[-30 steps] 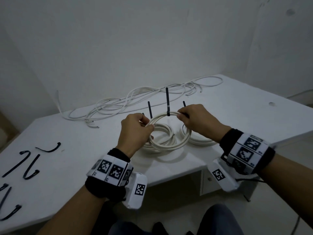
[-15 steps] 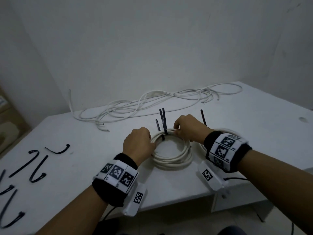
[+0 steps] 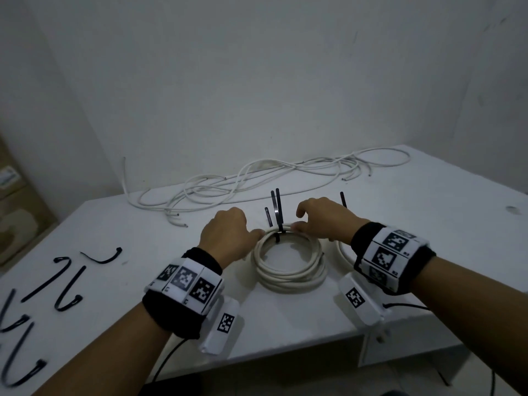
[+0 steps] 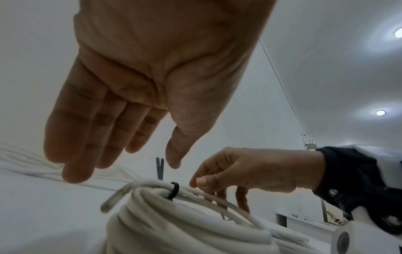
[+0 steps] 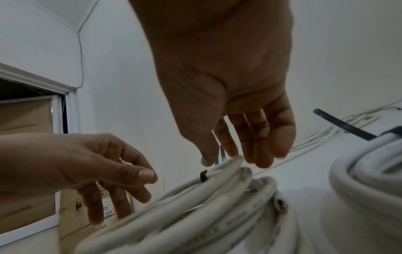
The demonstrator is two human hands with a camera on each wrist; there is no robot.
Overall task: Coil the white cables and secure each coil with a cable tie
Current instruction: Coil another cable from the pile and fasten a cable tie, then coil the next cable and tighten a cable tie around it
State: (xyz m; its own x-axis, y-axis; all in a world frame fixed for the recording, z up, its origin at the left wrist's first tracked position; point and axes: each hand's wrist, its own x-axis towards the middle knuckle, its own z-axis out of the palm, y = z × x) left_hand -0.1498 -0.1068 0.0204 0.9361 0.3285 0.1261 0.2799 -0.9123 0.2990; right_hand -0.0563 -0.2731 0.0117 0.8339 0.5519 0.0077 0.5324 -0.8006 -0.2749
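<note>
A white cable coil (image 3: 289,277) lies flat on the white table (image 3: 285,327) between my hands. A black cable tie (image 3: 277,233) binds its far side, with the tie's tails (image 3: 276,207) standing upright. My left hand (image 3: 227,232) hovers at the coil's left rim with straight fingers and holds nothing. My right hand (image 3: 317,221) is over the far right rim, and its relaxed fingertips (image 5: 261,163) hang just above the top strand. A second tied coil (image 5: 365,173) lies to the right, partly hidden behind my right wrist.
Loose white cables (image 3: 257,178) sprawl along the table's back edge by the wall. Several spare black cable ties (image 3: 67,281) lie at the table's left end. The table's front edge (image 3: 300,358) runs just under my wrists. Cardboard boxes (image 3: 17,212) stand off to the left.
The coil, held slightly raised by both hands a second ago, now lies on the table. Both hands have loosened their grip and lifted their fingers off it.
</note>
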